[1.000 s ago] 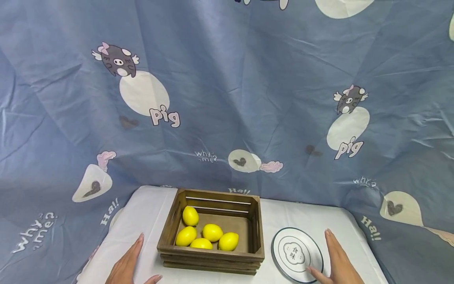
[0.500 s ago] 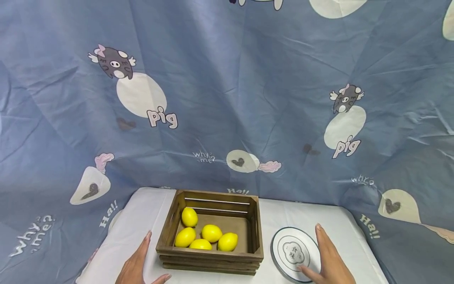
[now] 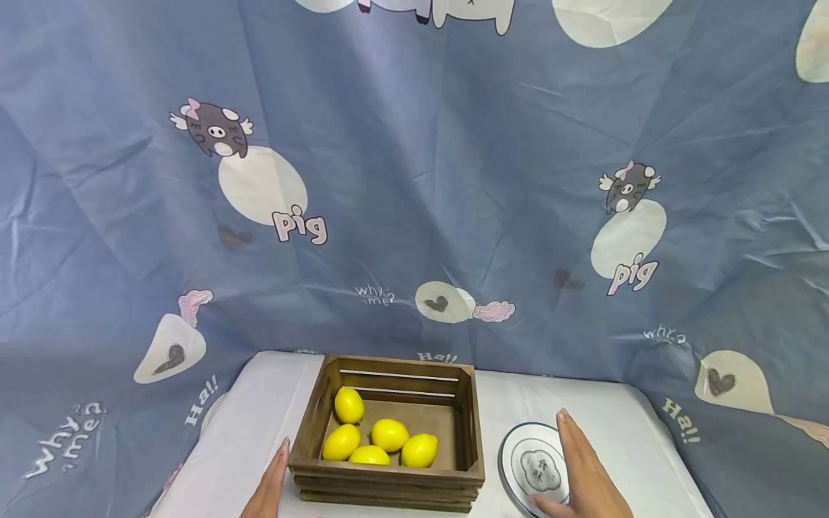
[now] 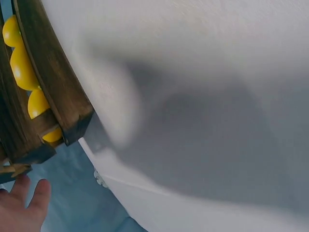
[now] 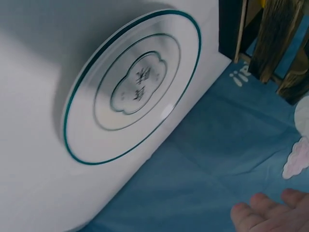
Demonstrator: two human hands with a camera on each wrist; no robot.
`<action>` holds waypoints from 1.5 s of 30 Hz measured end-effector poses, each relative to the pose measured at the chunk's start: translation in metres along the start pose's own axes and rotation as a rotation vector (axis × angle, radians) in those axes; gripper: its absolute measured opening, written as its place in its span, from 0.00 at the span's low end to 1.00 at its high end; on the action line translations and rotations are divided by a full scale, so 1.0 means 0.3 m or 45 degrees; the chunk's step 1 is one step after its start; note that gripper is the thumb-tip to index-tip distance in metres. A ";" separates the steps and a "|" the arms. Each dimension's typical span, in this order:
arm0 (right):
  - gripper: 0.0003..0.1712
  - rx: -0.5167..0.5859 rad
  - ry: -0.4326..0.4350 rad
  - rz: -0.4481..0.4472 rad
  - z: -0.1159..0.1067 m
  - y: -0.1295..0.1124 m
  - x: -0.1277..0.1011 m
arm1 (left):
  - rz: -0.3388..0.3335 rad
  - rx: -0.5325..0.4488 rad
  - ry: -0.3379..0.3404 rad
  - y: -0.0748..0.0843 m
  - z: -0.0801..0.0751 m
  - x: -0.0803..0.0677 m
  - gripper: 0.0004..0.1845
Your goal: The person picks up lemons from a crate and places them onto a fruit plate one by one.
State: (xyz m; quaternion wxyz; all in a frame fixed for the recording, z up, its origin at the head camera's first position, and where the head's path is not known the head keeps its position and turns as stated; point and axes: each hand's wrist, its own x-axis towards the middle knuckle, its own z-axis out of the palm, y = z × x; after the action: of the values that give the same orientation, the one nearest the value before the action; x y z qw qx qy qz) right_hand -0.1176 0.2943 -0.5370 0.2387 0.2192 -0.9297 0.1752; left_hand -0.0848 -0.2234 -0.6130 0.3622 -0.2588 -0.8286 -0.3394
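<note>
A brown slatted wooden crate (image 3: 388, 483) stands on the white table, with several yellow lemons (image 3: 389, 435) inside it. To its right lies a round white plate (image 3: 518, 460) with a dark green rim and a printed centre. My left hand (image 3: 267, 489), fingers straight, is beside the crate's left front corner and holds nothing. Over the plate's right side is my right hand (image 3: 586, 478), fingers extended and thumb apart, holding nothing and covering part of the plate. In the right wrist view the whole plate (image 5: 140, 82) shows, with my fingertips at the lower right.
White cloth covers the table (image 3: 544, 392). Behind and along both sides hangs a blue curtain (image 3: 388, 180) printed with pigs and words. The crate's back reaches close to the curtain at the table's far edge.
Both hands have moved inward, the left toward the crate and the right further left over the plate. The view has tilted slightly up. Crate, lemons and plate stay in place.
</note>
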 end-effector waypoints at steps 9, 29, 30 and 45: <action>0.81 0.025 -0.033 -0.105 0.036 -0.089 0.038 | 0.263 -0.227 0.145 -0.052 0.077 -0.018 0.42; 0.69 0.063 -0.298 -0.290 0.048 -0.336 0.164 | -0.545 0.210 0.187 0.140 0.135 0.031 0.60; 0.69 0.066 -0.316 -0.310 0.050 -0.343 0.168 | -0.530 0.222 0.206 0.135 0.142 0.031 0.55; 0.40 0.093 -0.545 -0.576 0.052 -0.414 0.294 | -0.574 0.301 0.379 0.101 0.213 0.043 0.42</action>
State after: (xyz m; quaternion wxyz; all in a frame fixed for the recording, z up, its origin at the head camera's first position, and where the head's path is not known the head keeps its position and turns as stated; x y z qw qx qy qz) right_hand -0.1321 0.1545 -0.4764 0.0623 0.4608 -0.8795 0.1008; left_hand -0.0992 -0.1537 -0.6241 0.4231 0.0285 -0.8367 -0.3466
